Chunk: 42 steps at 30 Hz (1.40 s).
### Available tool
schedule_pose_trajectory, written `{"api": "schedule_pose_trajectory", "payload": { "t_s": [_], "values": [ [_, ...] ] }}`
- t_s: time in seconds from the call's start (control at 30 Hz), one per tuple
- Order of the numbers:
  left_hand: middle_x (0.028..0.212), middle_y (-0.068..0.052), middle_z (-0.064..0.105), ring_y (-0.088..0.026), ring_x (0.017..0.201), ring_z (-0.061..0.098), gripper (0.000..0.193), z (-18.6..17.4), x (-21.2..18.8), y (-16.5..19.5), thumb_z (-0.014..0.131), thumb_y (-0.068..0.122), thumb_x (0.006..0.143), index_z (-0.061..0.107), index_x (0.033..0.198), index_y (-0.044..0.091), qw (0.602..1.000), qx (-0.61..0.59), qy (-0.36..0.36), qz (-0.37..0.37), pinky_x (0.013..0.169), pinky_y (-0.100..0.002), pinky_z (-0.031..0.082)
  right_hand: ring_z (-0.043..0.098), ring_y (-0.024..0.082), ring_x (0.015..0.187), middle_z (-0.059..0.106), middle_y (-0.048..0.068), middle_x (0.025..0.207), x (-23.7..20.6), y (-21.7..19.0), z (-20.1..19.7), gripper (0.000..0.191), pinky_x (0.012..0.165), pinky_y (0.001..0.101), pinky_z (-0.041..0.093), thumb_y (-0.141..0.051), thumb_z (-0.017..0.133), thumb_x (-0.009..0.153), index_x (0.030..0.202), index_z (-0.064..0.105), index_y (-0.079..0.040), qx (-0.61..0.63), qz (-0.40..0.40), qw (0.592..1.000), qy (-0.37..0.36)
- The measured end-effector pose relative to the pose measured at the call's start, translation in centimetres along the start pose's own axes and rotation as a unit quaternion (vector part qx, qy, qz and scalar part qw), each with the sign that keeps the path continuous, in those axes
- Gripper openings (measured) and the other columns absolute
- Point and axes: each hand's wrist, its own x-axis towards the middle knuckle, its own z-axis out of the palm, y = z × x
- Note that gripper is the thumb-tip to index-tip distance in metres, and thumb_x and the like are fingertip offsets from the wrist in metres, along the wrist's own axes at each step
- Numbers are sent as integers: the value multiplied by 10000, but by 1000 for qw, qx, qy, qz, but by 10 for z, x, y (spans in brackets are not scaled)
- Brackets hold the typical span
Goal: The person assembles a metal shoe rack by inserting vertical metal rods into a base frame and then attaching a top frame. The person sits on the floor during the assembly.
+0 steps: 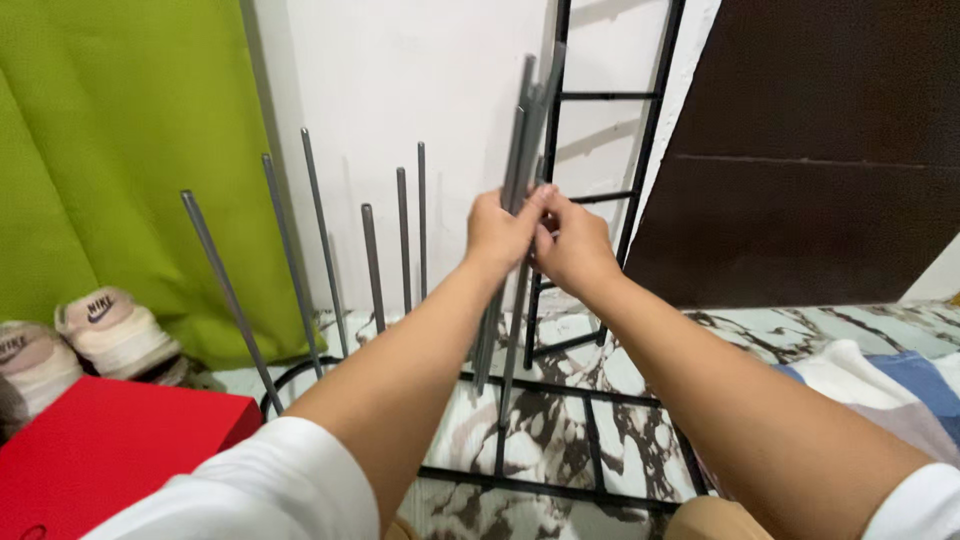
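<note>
My left hand (497,232) grips a bundle of grey metal rods (527,130), held nearly upright in front of me. My right hand (572,243) is right beside it, fingers pinched on the same bundle just below the left thumb. The rods' lower ends hang above a black metal rack frame (560,488) lying on the marbled floor. Several more grey rods (372,265) stand upright from that frame to the left of my hands.
A black ladder-like side frame (640,150) leans on the white wall behind my hands. A green curtain (120,150) hangs at left, with a pair of sneakers (105,330) and a red box (100,450) below. A dark door (820,150) stands right; a striped cloth (880,380) lies beneath.
</note>
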Motion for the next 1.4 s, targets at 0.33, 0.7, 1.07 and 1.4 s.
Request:
{"api": "schedule_pose_trajectory", "payload": {
  "t_s": [0.33,0.7,1.07,1.4],
  "values": [
    [841,-68,696,-152,713,664,440,-24,-80,27,791,360,879,631,1116,26,998,18,62,5,649,-339,541,783,238,784,776,103,912,-21,-12,-21,300,696,368,618,-233,695,875,1150,718,-116,39,52,998,-26],
    [752,-12,630,-127,645,616,220,-73,-171,62,589,216,1009,676,1080,26,934,-139,-222,-246,649,-315,571,694,162,962,736,88,1049,-111,-92,-63,232,796,351,572,-266,655,982,1082,722,-69,216,130,956,-148],
    [861,27,715,-81,736,686,350,-103,-190,71,592,322,974,735,1216,113,955,-103,-113,-252,673,-268,586,564,126,688,529,-19,712,-113,-89,-101,181,669,311,563,-141,426,1037,951,585,-133,358,143,922,30],
    [736,44,634,-62,522,462,285,-82,-183,68,727,313,922,819,1118,128,981,8,-48,-190,460,-244,376,333,120,572,366,-36,596,-124,-35,-44,302,588,330,345,-252,492,1012,729,420,-171,500,178,845,63]
  ]
}}
